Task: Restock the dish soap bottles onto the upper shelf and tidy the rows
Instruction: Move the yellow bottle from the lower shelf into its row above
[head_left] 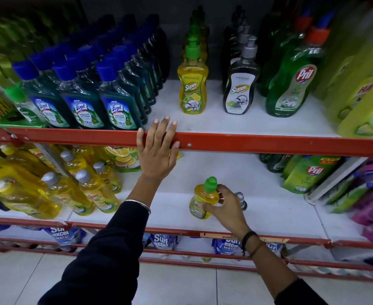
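My right hand (223,204) grips a small yellow dish soap bottle (201,201) with a green cap, which stands on the lower white shelf (269,208). A grey-capped bottle (241,200) shows partly behind that hand. My left hand (157,148) rests flat with fingers spread over the red front rail (269,145) of the upper shelf (225,122). On the upper shelf stands a row of yellow Patanjali bottles (193,89) with green pumps. Beside it is a row of dark Patanjali bottles (239,89) with grey pumps.
Blue-capped Lizol bottles (115,100) fill the upper shelf's left side; green Pril bottles (291,84) and yellow jugs (366,106) stand at the right. On the lower shelf are yellow Vim bottles (71,190) at the left and Pril pouches (309,172) at the right. Detergent packs (163,239) lie below.
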`<state>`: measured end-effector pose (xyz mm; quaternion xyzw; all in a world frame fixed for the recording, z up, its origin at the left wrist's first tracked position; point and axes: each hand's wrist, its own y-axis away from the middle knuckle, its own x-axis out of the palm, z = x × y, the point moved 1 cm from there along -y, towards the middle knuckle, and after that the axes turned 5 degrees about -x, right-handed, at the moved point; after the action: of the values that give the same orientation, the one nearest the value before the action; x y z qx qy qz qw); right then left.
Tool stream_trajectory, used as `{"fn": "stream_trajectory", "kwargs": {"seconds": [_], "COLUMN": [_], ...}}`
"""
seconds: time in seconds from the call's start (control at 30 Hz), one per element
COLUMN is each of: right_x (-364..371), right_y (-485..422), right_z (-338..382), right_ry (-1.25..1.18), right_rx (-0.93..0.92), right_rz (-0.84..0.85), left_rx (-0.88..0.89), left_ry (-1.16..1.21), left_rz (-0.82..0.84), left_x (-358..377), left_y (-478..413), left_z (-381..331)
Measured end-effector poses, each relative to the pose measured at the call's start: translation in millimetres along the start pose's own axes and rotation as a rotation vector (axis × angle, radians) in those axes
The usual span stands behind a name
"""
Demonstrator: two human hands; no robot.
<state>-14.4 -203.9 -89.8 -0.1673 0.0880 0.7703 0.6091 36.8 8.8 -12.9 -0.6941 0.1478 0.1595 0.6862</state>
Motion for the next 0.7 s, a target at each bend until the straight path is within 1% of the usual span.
{"fn": "stream_trajectory", "kwargs": {"seconds": [0.17,0.33,0.4,0.47,0.6,0.7], "right_x": [-30.4,-56.1,-65.8,-73.9,-79.6,-74.0], "right_y": [-2.3,-10.2,-21.3,-37.3,-70.5,-95.7], "right_z": [46.9,110.6,137.2,160.7,191.5,194.6], "right_ry": [-0.073,-0.245,-0.345,-0.376,-0.326,-0.294], "right_rx": [-0.254,-0.477,-0.507,-0.54,-0.602,-0.585], "right_rz": [-0.061,-0.179,-0.172,-0.176,-0.259,-0.297], "left_rx": [-0.013,0.002,-0.004,-0.015,0.002,0.004], "left_ry": [-0.019,-0.02,-0.022,-0.01,-0.019,-0.021], "left_rz": [0.016,0.015,0.008,-0.002,-0.029,-0.032], "left_x": [-3.9,-6.2,-5.2,-4.9,-2.1,4.0], "left_y": [-2.6,-3.1,-3.5,-3.7,-2.9,-2.9], "left_z": [-0.6,0.8,-0.1,-1.8,-0.8,0.8]}}
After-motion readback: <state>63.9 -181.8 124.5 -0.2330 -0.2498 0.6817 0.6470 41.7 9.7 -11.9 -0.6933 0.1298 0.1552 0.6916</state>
